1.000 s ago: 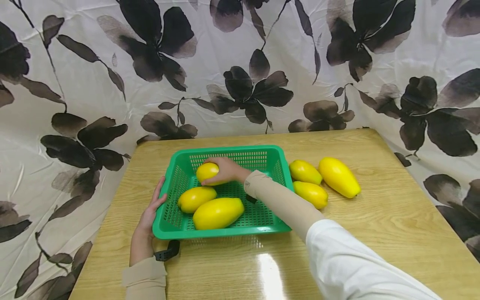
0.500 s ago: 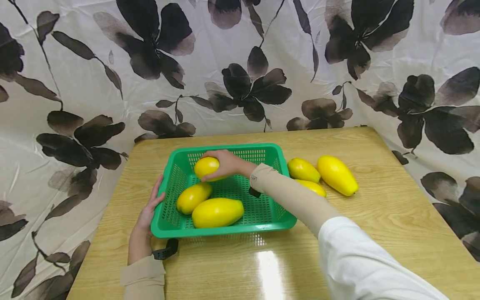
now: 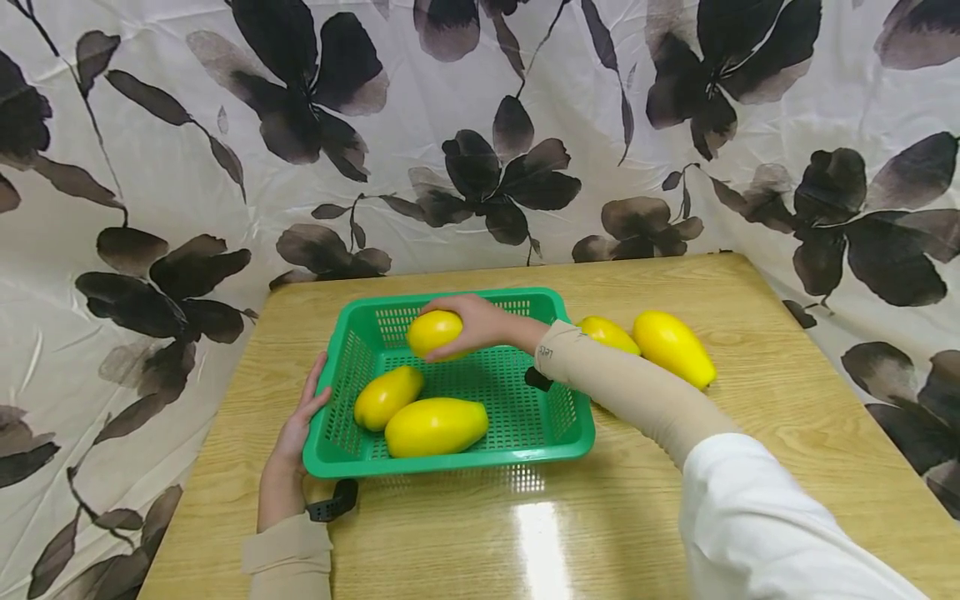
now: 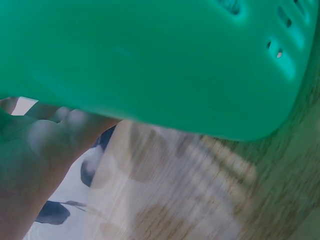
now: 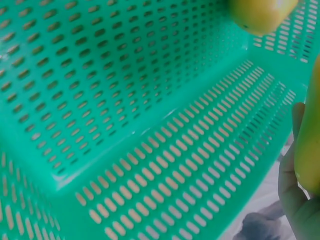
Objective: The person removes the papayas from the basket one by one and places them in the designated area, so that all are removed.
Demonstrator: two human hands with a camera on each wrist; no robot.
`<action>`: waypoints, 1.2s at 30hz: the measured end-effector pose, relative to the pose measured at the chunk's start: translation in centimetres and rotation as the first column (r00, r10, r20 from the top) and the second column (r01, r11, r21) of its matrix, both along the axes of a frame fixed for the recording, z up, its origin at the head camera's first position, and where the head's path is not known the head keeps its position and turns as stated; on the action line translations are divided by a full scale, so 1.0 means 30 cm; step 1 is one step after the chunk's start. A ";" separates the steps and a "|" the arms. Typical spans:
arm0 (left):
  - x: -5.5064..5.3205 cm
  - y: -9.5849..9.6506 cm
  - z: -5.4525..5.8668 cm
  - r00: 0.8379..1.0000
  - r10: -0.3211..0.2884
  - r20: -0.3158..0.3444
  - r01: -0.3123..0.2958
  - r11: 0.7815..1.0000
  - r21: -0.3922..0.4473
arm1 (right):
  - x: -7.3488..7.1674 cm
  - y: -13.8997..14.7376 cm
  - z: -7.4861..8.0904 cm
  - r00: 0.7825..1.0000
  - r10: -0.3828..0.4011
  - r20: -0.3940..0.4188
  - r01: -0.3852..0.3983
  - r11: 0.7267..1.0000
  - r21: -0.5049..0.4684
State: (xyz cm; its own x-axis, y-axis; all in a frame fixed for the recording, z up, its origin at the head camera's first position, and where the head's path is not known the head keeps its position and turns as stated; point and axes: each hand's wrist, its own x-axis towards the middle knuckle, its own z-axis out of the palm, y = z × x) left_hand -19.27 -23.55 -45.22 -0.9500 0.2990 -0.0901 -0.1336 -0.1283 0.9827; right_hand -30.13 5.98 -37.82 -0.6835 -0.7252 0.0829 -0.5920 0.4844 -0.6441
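Note:
My right hand (image 3: 480, 323) grips a yellow papaya (image 3: 433, 333) over the far part of a green plastic basket (image 3: 450, 468). In the right wrist view this papaya (image 5: 311, 135) shows at the right edge, with fingers curled against it. Inside the basket lie two more papayas, a smaller one (image 3: 387, 398) at the left and a larger one (image 3: 437, 427) near the front. My left hand (image 3: 295, 429) rests along the basket's left side, fingers extended outside and thumb touching the rim. The left wrist view shows that hand (image 4: 50, 145) against the green outer wall (image 4: 165, 65).
Right of the basket, a large papaya (image 3: 675, 348) and a smaller one (image 3: 609, 332) lie on the wooden table (image 3: 795, 442), partly behind my right forearm. Floral cloth (image 3: 480, 100) hangs behind and beside the table.
My right hand has lifted the papaya slightly and shifted it to the right. The smaller papaya left in the basket has turned a little. The right forearm now hides one papaya outside. My left hand stays put.

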 end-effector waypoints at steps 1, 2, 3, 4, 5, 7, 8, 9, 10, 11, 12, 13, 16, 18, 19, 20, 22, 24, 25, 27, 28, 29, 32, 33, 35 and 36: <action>0.000 0.000 0.001 1.000 -0.001 -0.001 0.001 1.000 0.002 | 0.004 0.011 0.006 1.000 0.004 0.003 -0.004 1.000 -0.004; 0.000 0.000 0.001 1.000 -0.003 -0.004 0.003 1.000 0.004 | 0.008 0.021 0.010 1.000 0.009 0.008 -0.008 1.000 -0.008; -0.001 -0.001 0.001 1.000 -0.002 -0.002 0.002 1.000 0.009 | 0.012 0.032 0.016 1.000 0.012 0.012 -0.012 1.000 -0.014; -0.001 -0.001 0.001 1.000 -0.002 0.000 0.002 1.000 0.014 | 0.016 0.043 0.020 1.000 0.017 0.016 -0.017 1.000 -0.021; -0.001 -0.001 0.002 1.000 -0.002 0.003 0.002 1.000 0.018 | 0.021 0.053 0.026 1.000 0.021 0.018 -0.021 0.999 -0.028; 0.000 0.000 0.001 1.000 -0.004 0.002 0.004 1.000 0.030 | 0.030 0.073 0.035 0.999 0.033 0.016 -0.033 0.998 -0.044; 0.000 0.000 0.000 1.000 -0.006 0.003 0.006 0.999 0.036 | 0.035 0.083 0.039 0.999 0.039 0.013 -0.038 0.998 -0.049; 0.001 0.000 0.000 1.000 -0.008 0.004 0.007 0.999 0.042 | 0.040 0.092 0.044 0.999 0.044 0.007 -0.043 0.998 -0.055; 0.001 0.000 -0.001 1.000 -0.010 0.002 0.010 0.999 0.043 | 0.046 0.102 0.048 0.999 0.049 0.000 -0.049 0.997 -0.058; 0.001 0.001 -0.001 1.000 -0.011 0.001 0.011 0.999 0.044 | 0.051 0.111 0.052 0.999 0.052 -0.006 -0.052 0.997 -0.062; 0.001 0.001 -0.002 1.000 -0.012 -0.001 0.012 0.999 0.045 | 0.057 0.120 0.056 0.998 0.058 -0.007 -0.059 0.996 -0.069; 0.001 0.001 -0.003 1.000 -0.011 0.001 0.011 0.999 0.046 | 0.062 0.130 0.060 0.998 0.062 -0.011 -0.063 0.995 -0.071; -0.001 0.000 -0.003 1.000 -0.009 -0.002 0.010 0.999 0.041 | 0.079 0.160 0.069 0.997 0.065 -0.030 -0.067 0.994 -0.083; -0.003 0.001 -0.002 1.000 -0.008 -0.002 0.008 0.999 0.036 | 0.091 0.181 0.074 0.997 0.069 -0.041 -0.072 0.993 -0.095; -0.004 0.001 -0.001 1.000 -0.007 0.000 0.007 0.999 0.033 | 0.097 0.191 0.076 0.996 0.066 -0.052 -0.071 0.993 -0.096; -0.004 0.000 -0.001 1.000 -0.008 -0.004 0.008 1.000 0.030 | 0.103 0.201 0.079 0.996 0.065 -0.060 -0.070 0.993 -0.100; -0.005 0.000 -0.001 1.000 -0.008 -0.005 0.008 1.000 0.028 | 0.117 0.223 0.083 0.996 0.058 -0.068 -0.065 0.992 -0.106; -0.005 0.000 -0.001 1.000 -0.008 -0.003 0.008 1.000 0.027 | 0.129 0.246 0.088 0.996 0.049 -0.077 -0.058 0.992 -0.108; -0.004 0.000 0.000 1.000 -0.009 -0.003 0.009 1.000 0.028 | 0.135 0.257 0.091 0.996 0.045 -0.078 -0.053 0.992 -0.112; -0.003 0.000 0.000 1.000 -0.011 -0.003 0.011 1.000 0.029 | 0.145 0.280 0.093 0.997 0.036 -0.068 -0.044 0.991 -0.126; -0.003 0.000 0.000 1.000 -0.013 -0.004 0.013 1.000 0.028 | 0.148 0.292 0.094 0.997 0.031 -0.064 -0.040 0.990 -0.132; -0.003 0.000 0.000 1.000 -0.014 -0.003 0.014 0.999 0.029 | 0.152 0.304 0.095 0.998 0.026 -0.059 -0.034 0.990 -0.137; -0.003 0.001 0.000 1.000 -0.012 -0.003 0.012 0.999 0.032 | 0.163 0.340 0.098 0.999 0.010 -0.030 -0.015 0.987 -0.160; -0.003 0.002 0.000 1.000 -0.008 -0.002 0.008 0.999 0.032 | 0.168 0.352 0.101 1.000 0.004 -0.021 -0.008 0.986 -0.166; -0.004 0.003 0.001 1.000 -0.001 0.000 0.001 1.000 0.025 | 0.178 0.375 0.107 1.000 -0.005 -0.005 0.004 0.984 -0.177; -0.004 0.003 0.002 1.000 0.002 0.000 -0.002 1.000 0.020 | 0.182 0.385 0.111 1.000 -0.008 0.000 0.008 0.983 -0.182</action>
State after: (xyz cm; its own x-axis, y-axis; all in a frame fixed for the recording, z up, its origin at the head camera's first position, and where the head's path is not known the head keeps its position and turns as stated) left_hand -19.41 -23.46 -45.15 -0.9505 0.2992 -0.0840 -0.1333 -0.1485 0.9799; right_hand -24.66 17.53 -34.49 -0.6893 -0.6925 0.2131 -0.5887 0.3639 -0.7218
